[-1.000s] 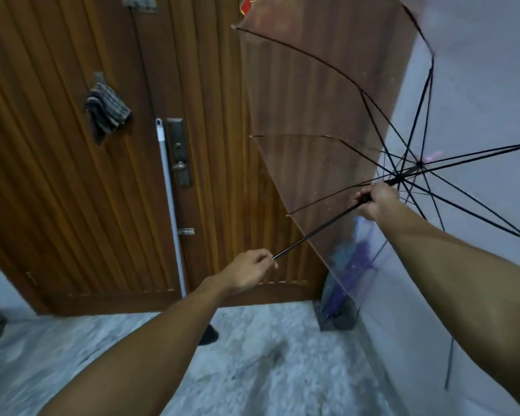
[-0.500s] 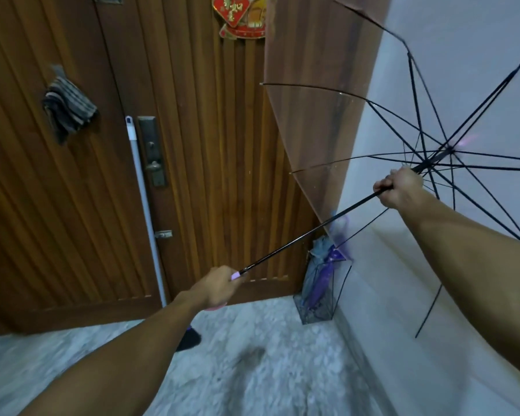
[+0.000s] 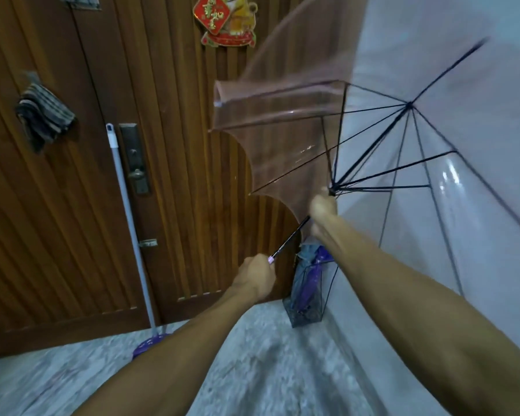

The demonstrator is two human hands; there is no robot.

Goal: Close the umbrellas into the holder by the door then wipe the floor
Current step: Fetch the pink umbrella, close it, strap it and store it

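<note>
I hold a clear plastic umbrella [image 3: 285,136] with black ribs, partly folded and blurred by motion. My left hand [image 3: 257,279] grips the pale handle at the shaft's lower end. My right hand [image 3: 323,214] is closed around the black shaft just below the runner, where the ribs meet. Under my right forearm, a dark mesh holder [image 3: 306,307] stands in the corner between door and wall, with a closed purple umbrella [image 3: 311,274] and a grey-blue one in it.
A ribbed wooden door [image 3: 177,145] fills the left. A mop with a grey pole [image 3: 126,205] and purple head [image 3: 149,343] leans on it beside the lock plate. A striped cloth [image 3: 42,115] hangs at the upper left. The white wall [image 3: 433,40] is right, and the floor is marbled grey.
My right hand has slid down the shaft toward my left hand, pulling the runner with it. The canopy has gone from fully spread to partly collapsed, its ribs angling inward.
</note>
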